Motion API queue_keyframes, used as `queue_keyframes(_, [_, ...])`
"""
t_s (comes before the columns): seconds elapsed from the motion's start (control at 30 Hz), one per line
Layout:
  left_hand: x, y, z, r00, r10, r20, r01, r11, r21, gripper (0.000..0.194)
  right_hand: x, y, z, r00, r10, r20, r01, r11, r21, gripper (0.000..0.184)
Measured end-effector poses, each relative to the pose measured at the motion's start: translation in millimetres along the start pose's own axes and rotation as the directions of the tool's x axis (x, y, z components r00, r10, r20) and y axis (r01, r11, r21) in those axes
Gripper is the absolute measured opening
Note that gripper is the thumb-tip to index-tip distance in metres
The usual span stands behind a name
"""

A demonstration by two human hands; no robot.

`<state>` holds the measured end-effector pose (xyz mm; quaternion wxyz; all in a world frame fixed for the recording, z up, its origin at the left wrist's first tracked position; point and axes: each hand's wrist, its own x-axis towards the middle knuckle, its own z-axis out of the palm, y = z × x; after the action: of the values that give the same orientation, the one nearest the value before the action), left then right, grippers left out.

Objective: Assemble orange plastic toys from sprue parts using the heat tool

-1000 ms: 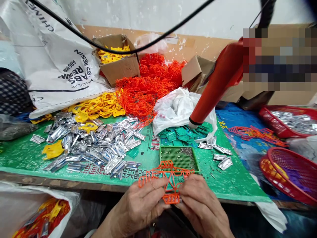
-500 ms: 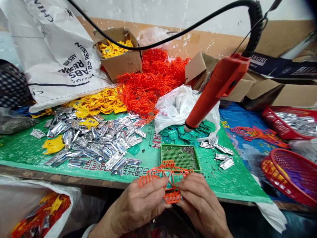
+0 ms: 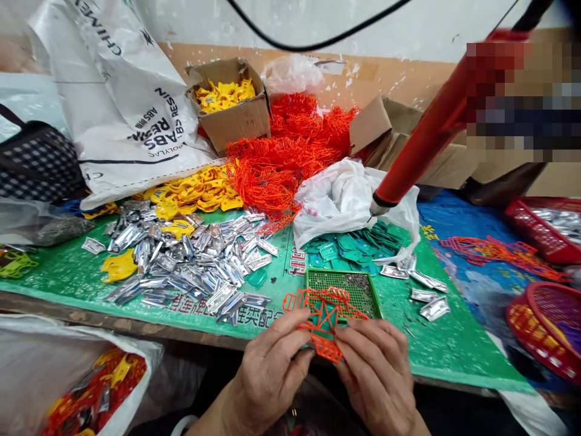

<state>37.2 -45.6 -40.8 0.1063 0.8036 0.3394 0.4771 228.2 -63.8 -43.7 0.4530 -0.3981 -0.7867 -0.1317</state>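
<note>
Both my hands hold one orange plastic lattice frame [image 3: 324, 318] just above the near table edge. My left hand [image 3: 267, 372] pinches its left side with thumb and fingers. My right hand [image 3: 376, 369] grips its right and lower part. Right behind the frame lies a small green perforated tray [image 3: 358, 287] with tiny metal bits in it. A pile of silver metal pieces [image 3: 195, 266] covers the green mat [image 3: 59, 272] to the left. A heap of green plastic pieces [image 3: 358, 245] lies beyond the tray.
An orange power screwdriver [image 3: 422, 145] hangs on a black cable over the table. Behind it are an orange frame heap [image 3: 285, 157], yellow parts [image 3: 195, 194], a cardboard box [image 3: 236, 112], a white sack [image 3: 131, 109] and red baskets [image 3: 549, 321] at right. A bag of parts [image 3: 91, 387] sits lower left.
My hands have turned the orange frame and brought it closer together over the green tray. The view has shifted left, and the hanging screwdriver has swung to the right.
</note>
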Motion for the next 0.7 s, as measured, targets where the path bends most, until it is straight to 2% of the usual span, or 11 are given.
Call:
queue_keyframes(0.2, [0,-1,-2.3,0.999,0.0,-0.046,0.0,1.0,-0.002,0.016,-1,-3,5,1.0,-0.009,-0.008,0.008,0.997,-0.074,0.012])
queue_keyframes(0.43, [-4,-4,-4.4,1.0,0.004,-0.02,-0.004,1.0,-0.03,0.023,2,-3,8,1.0,0.009,-0.008,-0.009,0.999,-0.035,0.013])
queue_keyframes(0.7, [-1,-2,-8.8,1.0,-0.001,-0.016,0.001,1.0,0.013,0.016,0,7,2,0.993,-0.034,0.116,0.025,0.997,0.074,0.013])
